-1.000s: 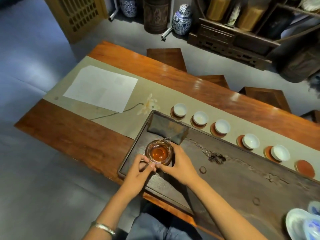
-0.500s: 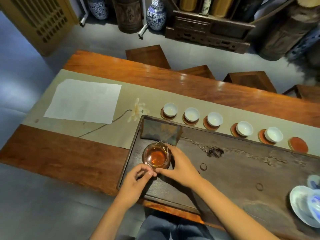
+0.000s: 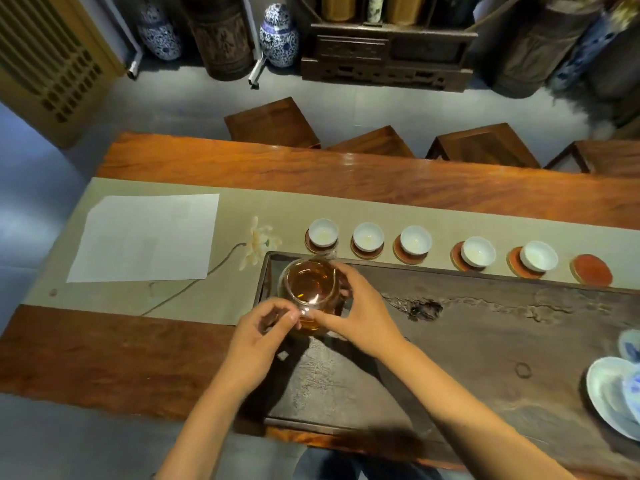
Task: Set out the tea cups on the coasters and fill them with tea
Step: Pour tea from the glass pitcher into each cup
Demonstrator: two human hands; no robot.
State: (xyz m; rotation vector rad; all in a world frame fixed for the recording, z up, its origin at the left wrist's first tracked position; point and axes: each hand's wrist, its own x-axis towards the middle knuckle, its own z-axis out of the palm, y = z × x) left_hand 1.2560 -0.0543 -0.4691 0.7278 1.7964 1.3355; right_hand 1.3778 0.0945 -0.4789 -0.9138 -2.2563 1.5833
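A glass pitcher of amber tea (image 3: 311,284) is lifted above the left end of the dark stone tea tray (image 3: 485,323). My right hand (image 3: 360,313) grips its right side and near edge. My left hand (image 3: 259,336) pinches the pitcher's near rim with thumb and fingers. Along the beige runner (image 3: 242,209) stand several white cups, each on a round reddish coaster: the leftmost cup (image 3: 322,232), then more to the right up to the last cup (image 3: 538,256). One coaster (image 3: 591,270) at the right end is bare. The cups look empty.
A white sheet of paper (image 3: 145,237) lies on the runner at left, beside a painted flower (image 3: 259,242). Blue-and-white porcelain (image 3: 613,389) sits at the tray's right edge. Wooden stools (image 3: 270,123) line the table's far side. A grey cloth (image 3: 322,368) lies on the tray.
Both hands have raised the pitcher off the tray and carried it toward the leftmost cup. The camera has tilted, showing more of the table's right end.
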